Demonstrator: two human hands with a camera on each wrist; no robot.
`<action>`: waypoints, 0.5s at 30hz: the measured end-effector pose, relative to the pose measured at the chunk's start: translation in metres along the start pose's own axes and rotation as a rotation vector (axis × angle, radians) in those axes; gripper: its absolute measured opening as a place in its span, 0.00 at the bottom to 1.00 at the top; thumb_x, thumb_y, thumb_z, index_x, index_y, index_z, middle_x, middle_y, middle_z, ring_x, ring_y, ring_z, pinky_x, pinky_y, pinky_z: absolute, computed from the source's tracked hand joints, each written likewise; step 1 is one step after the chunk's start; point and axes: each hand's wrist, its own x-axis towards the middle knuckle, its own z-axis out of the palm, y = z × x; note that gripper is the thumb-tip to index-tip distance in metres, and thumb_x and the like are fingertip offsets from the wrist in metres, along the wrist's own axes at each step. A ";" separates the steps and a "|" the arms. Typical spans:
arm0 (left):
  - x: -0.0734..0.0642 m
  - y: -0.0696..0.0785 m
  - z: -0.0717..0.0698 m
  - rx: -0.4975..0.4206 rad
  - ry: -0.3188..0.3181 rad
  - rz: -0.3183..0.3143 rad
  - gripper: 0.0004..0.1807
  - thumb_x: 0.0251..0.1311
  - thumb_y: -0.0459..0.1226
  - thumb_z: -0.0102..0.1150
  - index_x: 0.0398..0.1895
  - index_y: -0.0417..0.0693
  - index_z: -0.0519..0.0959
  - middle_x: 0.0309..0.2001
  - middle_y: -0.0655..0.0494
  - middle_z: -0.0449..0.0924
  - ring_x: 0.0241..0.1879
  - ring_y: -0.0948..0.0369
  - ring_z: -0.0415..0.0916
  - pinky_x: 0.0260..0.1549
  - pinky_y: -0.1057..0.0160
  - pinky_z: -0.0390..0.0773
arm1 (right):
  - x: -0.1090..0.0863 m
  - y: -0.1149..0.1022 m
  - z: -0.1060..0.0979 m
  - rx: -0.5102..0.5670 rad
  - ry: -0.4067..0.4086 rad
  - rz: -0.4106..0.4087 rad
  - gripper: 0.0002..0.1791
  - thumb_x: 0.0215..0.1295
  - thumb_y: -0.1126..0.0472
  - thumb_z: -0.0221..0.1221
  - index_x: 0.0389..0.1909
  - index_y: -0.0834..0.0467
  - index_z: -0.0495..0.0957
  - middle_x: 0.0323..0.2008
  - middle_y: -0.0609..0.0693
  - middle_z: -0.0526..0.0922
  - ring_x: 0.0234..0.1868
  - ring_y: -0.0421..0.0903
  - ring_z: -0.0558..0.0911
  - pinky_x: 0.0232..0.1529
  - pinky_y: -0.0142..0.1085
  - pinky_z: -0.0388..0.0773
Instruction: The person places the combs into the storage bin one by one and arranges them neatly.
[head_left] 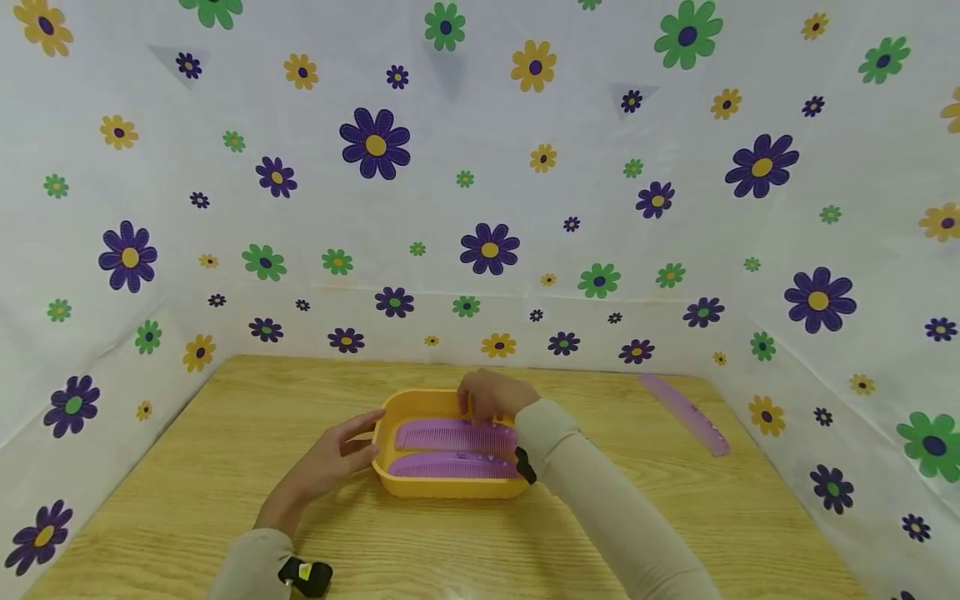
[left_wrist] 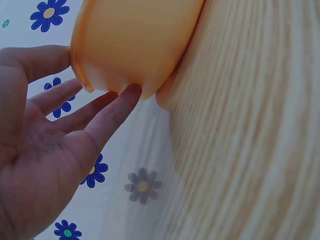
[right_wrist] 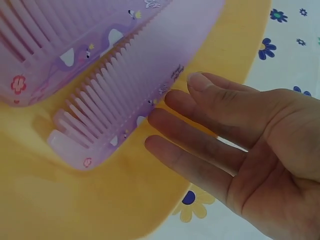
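Note:
A yellow plastic tray (head_left: pixel 450 488) stands on the table, with two purple combs lying lengthwise in it. The far comb (head_left: pixel 435 435) and the near comb (head_left: pixel 450 468) both have their teeth toward the tray's front. At the tray's left end, my left hand (head_left: pixel 322 462) rests extended fingertips against the outer wall and rim (left_wrist: pixel 82 75). My right hand (head_left: pixel 495 396) reaches in over the back rim. In the right wrist view its loosely bent fingertips (right_wrist: pixel 156 116) are right at the far comb's printed spine, the thumb apart from it.
A third purple comb (head_left: pixel 686 414) lies slanted on the wooden table (head_left: pixel 300 392) at the back right. White sheeting (head_left: pixel 570 167) printed with flowers encloses the back and both sides. Black wrist straps (head_left: pixel 306 575) sit over the light sleeves (head_left: pixel 615 500).

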 end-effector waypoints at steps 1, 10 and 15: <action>0.000 0.000 0.000 0.003 0.001 -0.004 0.34 0.76 0.37 0.55 0.80 0.37 0.57 0.78 0.29 0.57 0.70 0.32 0.68 0.61 0.59 0.83 | -0.001 0.000 -0.001 0.002 -0.004 -0.006 0.10 0.66 0.68 0.66 0.46 0.54 0.85 0.41 0.48 0.82 0.38 0.50 0.82 0.42 0.39 0.85; 0.000 0.004 0.001 0.011 0.012 -0.035 0.34 0.76 0.37 0.55 0.80 0.40 0.58 0.78 0.30 0.56 0.71 0.33 0.68 0.61 0.57 0.83 | -0.007 0.009 -0.010 -0.006 0.003 -0.053 0.09 0.67 0.67 0.66 0.46 0.55 0.84 0.38 0.50 0.84 0.37 0.49 0.83 0.42 0.40 0.88; 0.000 0.005 0.002 0.012 0.015 -0.040 0.34 0.76 0.37 0.55 0.80 0.40 0.58 0.78 0.30 0.57 0.70 0.33 0.68 0.61 0.57 0.83 | -0.015 0.018 -0.014 0.069 0.009 -0.044 0.11 0.66 0.65 0.67 0.48 0.55 0.84 0.40 0.50 0.85 0.40 0.50 0.83 0.46 0.44 0.89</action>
